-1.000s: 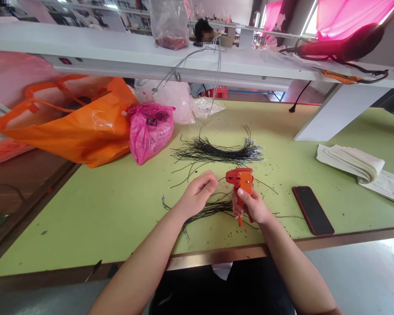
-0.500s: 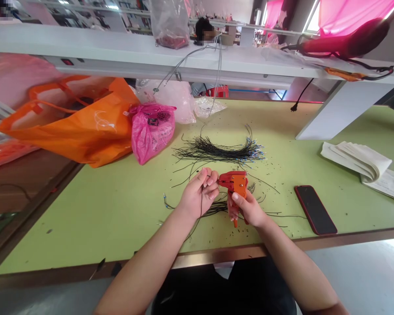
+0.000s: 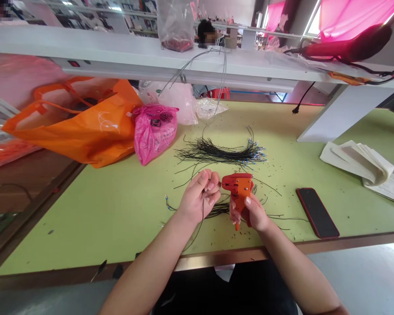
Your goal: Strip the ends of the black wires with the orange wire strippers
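Observation:
Between the fingertips of my left hand (image 3: 200, 194) is a thin black wire (image 3: 202, 218), its tail hanging down past my wrist. The wire's other end points at the jaws of an orange-red wire stripper (image 3: 243, 190); whether it sits inside them I cannot tell. My right hand (image 3: 251, 212) is wrapped round the stripper's handles, jaws facing left. Under and behind my hands lies a small bunch of black wires (image 3: 218, 209). Farther back is a larger bundle of black wires (image 3: 221, 151) with blue and silvery ends on its right.
A phone (image 3: 318, 212) lies to the right, with folded papers (image 3: 357, 162) behind it. On the left stand an orange bag (image 3: 85, 131) and a pink plastic bag (image 3: 154, 135). A white shelf (image 3: 118, 52) crosses above the green table (image 3: 85, 227). Black scraps are scattered about.
The wire stripper has moved slightly right, away from my left hand, and more of the wire shows between them. The whole view has shifted a little.

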{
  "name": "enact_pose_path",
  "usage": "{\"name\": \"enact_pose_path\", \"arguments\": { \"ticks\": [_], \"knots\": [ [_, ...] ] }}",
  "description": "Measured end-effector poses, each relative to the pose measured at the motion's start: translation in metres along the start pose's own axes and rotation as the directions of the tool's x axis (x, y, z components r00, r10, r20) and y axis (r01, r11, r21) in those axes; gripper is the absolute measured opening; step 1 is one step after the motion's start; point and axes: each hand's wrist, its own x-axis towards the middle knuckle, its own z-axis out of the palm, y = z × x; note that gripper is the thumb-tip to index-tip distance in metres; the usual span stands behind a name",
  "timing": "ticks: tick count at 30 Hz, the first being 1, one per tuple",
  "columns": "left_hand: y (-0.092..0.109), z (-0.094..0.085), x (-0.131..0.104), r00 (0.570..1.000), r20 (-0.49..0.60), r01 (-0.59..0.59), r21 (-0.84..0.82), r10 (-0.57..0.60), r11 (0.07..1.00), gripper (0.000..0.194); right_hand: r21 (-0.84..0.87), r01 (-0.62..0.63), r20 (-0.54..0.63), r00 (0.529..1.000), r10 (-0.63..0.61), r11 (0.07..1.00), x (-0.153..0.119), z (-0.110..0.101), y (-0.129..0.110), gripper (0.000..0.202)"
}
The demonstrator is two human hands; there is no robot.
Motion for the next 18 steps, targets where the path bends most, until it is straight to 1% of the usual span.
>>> {"name": "enact_pose_path", "arguments": {
  "ticks": [5,10,18],
  "knots": [
    [0.005,0.0,-0.001,1.0,-0.014,-0.019,-0.01,0.018,1.0,0.046,-0.001,0.058,0.026,0.998,-0.058,0.998,0.0,0.0,0.004,0.053],
    [0.009,-0.001,-0.002,1.0,-0.001,-0.022,-0.009,0.022,1.0,0.046,0.029,0.111,0.065,0.991,-0.113,0.993,0.0,0.001,0.005,0.056],
    [0.015,0.001,-0.006,1.0,-0.005,-0.031,-0.017,0.031,0.999,0.046,0.059,0.131,0.086,0.987,-0.135,0.99,-0.001,0.005,0.002,0.053]
  ]
}}
